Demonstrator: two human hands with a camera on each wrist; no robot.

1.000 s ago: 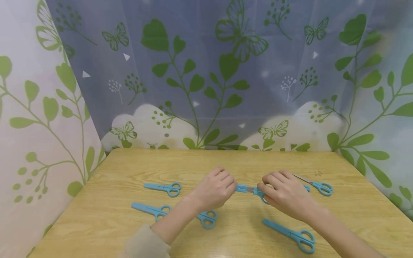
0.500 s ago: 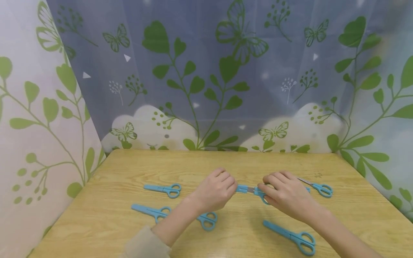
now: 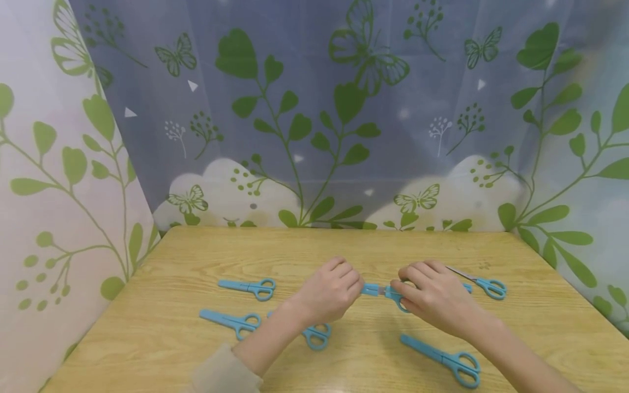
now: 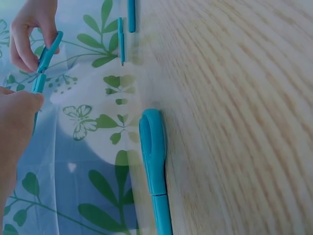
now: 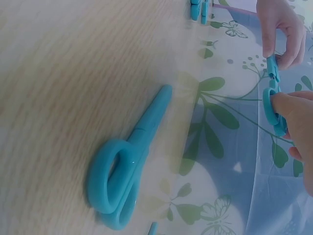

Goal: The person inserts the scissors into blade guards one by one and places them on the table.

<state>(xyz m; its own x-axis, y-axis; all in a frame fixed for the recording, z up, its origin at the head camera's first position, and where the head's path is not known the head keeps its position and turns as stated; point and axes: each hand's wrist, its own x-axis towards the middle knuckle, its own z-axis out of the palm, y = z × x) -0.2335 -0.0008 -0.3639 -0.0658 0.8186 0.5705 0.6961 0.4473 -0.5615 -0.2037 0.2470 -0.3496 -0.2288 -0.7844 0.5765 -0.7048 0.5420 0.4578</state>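
In the head view my left hand (image 3: 326, 292) pinches the blue blade cover (image 3: 370, 289) of a pair of scissors. My right hand (image 3: 437, 295) grips the blue handles (image 3: 395, 295) of those scissors, partly hidden by its fingers. A short strip of metal blade (image 3: 381, 291) shows between cover and handles. Both hands hold the scissors above the table, as the left wrist view also shows. Beyond the right hand lie scissors (image 3: 491, 288) with bare metal blades. A blue piece (image 3: 467, 287) pokes out beside that hand, mostly hidden.
Several covered blue scissors lie on the wooden table (image 3: 304, 245): one pair at the far left (image 3: 248, 287), one nearer left (image 3: 231, 321), one partly under the left forearm (image 3: 316, 335), one at front right (image 3: 442, 357). A leaf-patterned curtain (image 3: 314, 109) stands behind.
The left hand has shifted slightly right with the blade cover. The strip of bare blade between cover and handles is a little shorter. The right hand has barely moved.
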